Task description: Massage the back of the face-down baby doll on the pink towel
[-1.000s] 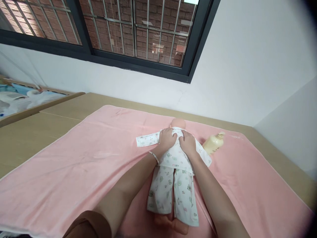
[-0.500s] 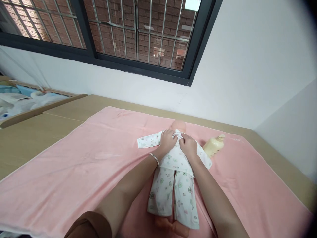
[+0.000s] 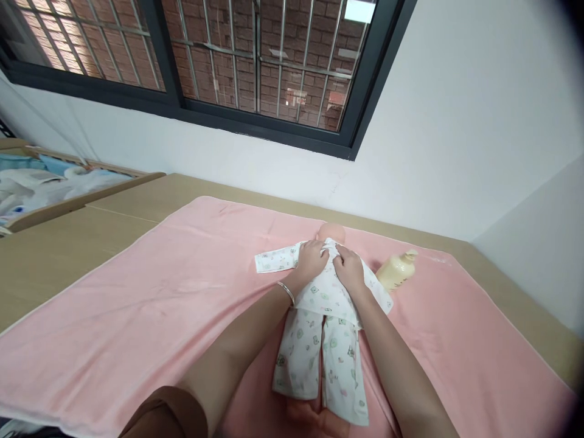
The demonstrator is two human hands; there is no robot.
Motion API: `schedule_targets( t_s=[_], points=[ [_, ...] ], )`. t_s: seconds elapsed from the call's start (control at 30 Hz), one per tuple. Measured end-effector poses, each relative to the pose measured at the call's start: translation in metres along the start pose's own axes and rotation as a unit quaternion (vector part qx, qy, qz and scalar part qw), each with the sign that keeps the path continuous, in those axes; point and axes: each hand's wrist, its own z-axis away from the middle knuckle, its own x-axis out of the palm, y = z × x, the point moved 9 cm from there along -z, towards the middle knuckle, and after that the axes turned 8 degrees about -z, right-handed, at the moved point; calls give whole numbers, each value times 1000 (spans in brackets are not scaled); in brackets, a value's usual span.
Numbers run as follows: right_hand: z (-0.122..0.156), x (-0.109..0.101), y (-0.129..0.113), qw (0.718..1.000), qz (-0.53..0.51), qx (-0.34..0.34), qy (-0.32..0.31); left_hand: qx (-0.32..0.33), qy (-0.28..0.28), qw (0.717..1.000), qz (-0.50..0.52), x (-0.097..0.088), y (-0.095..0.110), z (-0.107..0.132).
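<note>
A baby doll lies on the pink blanket (image 3: 182,274), its bald head (image 3: 331,232) away from me. It wears a white printed shirt (image 3: 326,292) and matching trousers (image 3: 298,353); its bare feet (image 3: 319,420) show below the hems. My left hand (image 3: 312,258), with a silver bangle at the wrist, is closed on the shirt at the left shoulder. On the other side of the neckline my right hand (image 3: 350,267) is curled over the shirt, thumb toward the middle. Most fingertips are hidden. One sleeve (image 3: 276,260) stretches out flat to the left.
A pale yellow pump bottle (image 3: 396,271) lies tilted on the blanket, just right of the doll's sleeve. The wooden tabletop (image 3: 123,216) borders the blanket, with a wall and barred window behind. At far left, a wooden-edged tray (image 3: 86,193) holds cloths and plastic.
The shirt's neckline, bunched between my thumbs before, now lies flatter. My hands stay at the doll's shoulders, thumbs slightly lower. The whole view has shifted slightly.
</note>
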Motion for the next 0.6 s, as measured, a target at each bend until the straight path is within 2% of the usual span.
schedule_targets(
  t_s=[0.1, 0.2, 0.43, 0.6],
  points=[
    [8, -9, -1, 998, 19, 44, 40, -26, 22, 999, -11, -3, -2, 3],
    [10, -11, 1, 995, 33, 77, 44, -37, 23, 999, -24, -6, -2, 4],
    [-4, 6, 7, 999, 15, 15, -28, -4, -27, 999, -29, -2, 3, 0],
    [-4, 7, 6, 1000, -3, -8, -23, 16, -22, 1000, -7, 2, 3, -1]
  ],
)
